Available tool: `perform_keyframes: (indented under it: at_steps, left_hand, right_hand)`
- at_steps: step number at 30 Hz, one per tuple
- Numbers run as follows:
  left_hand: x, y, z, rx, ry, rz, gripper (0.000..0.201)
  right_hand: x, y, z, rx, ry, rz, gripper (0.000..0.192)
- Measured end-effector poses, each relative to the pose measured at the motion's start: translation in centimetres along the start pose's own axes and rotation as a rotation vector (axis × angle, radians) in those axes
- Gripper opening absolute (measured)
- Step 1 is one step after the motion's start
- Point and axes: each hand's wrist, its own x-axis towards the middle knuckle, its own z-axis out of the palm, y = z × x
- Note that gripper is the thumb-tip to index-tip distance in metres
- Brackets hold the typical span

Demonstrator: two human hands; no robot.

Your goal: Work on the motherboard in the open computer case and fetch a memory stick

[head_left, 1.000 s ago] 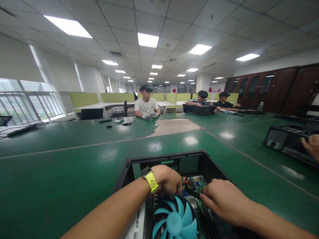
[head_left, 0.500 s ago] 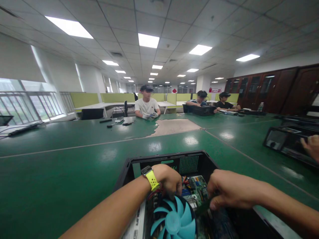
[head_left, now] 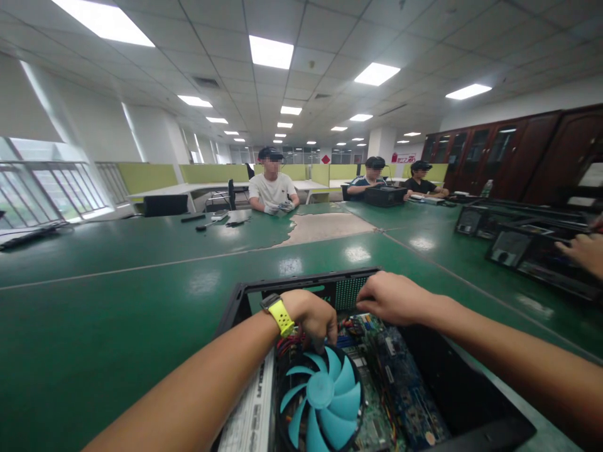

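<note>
An open black computer case (head_left: 301, 284) lies on the green table (head_left: 94, 326) at six o'clock in the view, its side panel off and the insides facing up. The left hand (head_left: 311, 317), with a yellow-strapped watch (head_left: 279, 312) on the wrist, is curled down just beyond the blue cooler fan (head_left: 320, 395), at the fan's twelve o'clock, fingertips buried among red wires (head_left: 288, 344); whether they pinch anything I cannot tell, since the knuckles hide them. The right hand (head_left: 393, 298) rests at about one o'clock from the fan, fingers bent loosely over the far edge of the motherboard (head_left: 396, 376) near the perforated rear wall of the case; it seems to touch the board or the case wall, with nothing visibly clasped in it.

By my judgement the case is stiff sheet metal, fairly heavy, with thin edges, best taken by its outer rim. The motherboard is rigid but fragile, to be held by its bare edges, never by the components. The fan blades are light plastic and will flex or snap; its frame is the safer hold. The wires are soft and pull loose easily.

At three o'clock another person's hand (head_left: 584, 251) works on a second black case (head_left: 527, 251). Three seated people (head_left: 272, 191) sit at twelve o'clock.
</note>
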Motion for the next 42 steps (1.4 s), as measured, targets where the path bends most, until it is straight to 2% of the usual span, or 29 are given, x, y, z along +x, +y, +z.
perform_keyframes:
  at_steps: [4, 7, 9, 12, 16, 19, 21, 23, 25, 27, 29, 37, 40, 42]
  left_hand:
    - [-0.1, 0.0, -0.1, 0.011, 0.008, -0.002, 0.027]
    - [-0.1, 0.1, -0.1, 0.009, 0.005, 0.006, 0.025]
    - [-0.1, 0.0, -0.1, 0.005, -0.001, 0.008, 0.025]
    - [0.0, 0.0, 0.0, 0.003, -0.009, 0.004, 0.026]
    - [0.1, -0.1, -0.1, 0.011, -0.010, -0.007, 0.026]
    - [0.0, 0.0, -0.2, 0.017, -0.005, -0.007, 0.023]
    - [-0.1, 0.1, -0.2, 0.020, -0.002, -0.011, 0.024]
    - [-0.1, 0.2, -0.2, 0.024, -0.006, -0.020, 0.028]
    - [-0.2, 0.3, -0.2, 0.028, -0.012, -0.033, 0.032]
    - [-0.2, 0.3, -0.1, 0.034, -0.012, -0.044, 0.034]
    - [-0.1, 0.3, -0.1, 0.042, -0.003, -0.050, 0.033]
    - [-0.1, 0.3, -0.1, 0.057, 0.010, -0.073, 0.031]
    - [-0.2, 0.5, -0.1, 0.047, 0.003, -0.070, 0.030]
    - [-0.3, 0.6, -0.1, 0.043, 0.002, -0.069, 0.031]
  right_hand:
    - [-2.5, -2.2, 0.8, -0.132, -0.046, -0.047, 0.027]
    - [-4.5, -3.2, 1.2, -0.186, -0.128, -0.089, 0.024]
    - [-5.6, -3.3, 0.8, -0.158, -0.176, -0.123, 0.023]
    - [-6.6, -2.8, -0.6, -0.090, -0.169, -0.128, 0.022]
    - [-5.6, -1.6, -1.9, -0.029, -0.171, -0.117, 0.023]
    - [-3.2, -0.8, -1.5, 0.025, -0.245, -0.145, 0.022]
    - [-1.5, -0.4, -1.0, 0.025, -0.257, -0.101, 0.022]
    - [-0.3, -0.3, -0.6, 0.005, -0.217, -0.030, 0.023]
    - [0.0, -0.6, -0.5, -0.062, -0.092, 0.068, 0.024]
    - [-0.3, -1.3, -0.5, -0.124, 0.025, 0.137, 0.027]
    - [-1.1, -2.2, -0.4, -0.143, 0.056, 0.130, 0.029]
    - [-4.5, -4.7, 1.6, -0.131, -0.131, -0.018, 0.022]
    - [-6.3, -4.3, 0.9, -0.039, -0.185, -0.025, 0.022]
    - [-7.1, -3.6, 0.1, 0.078, -0.159, -0.036, 0.023]
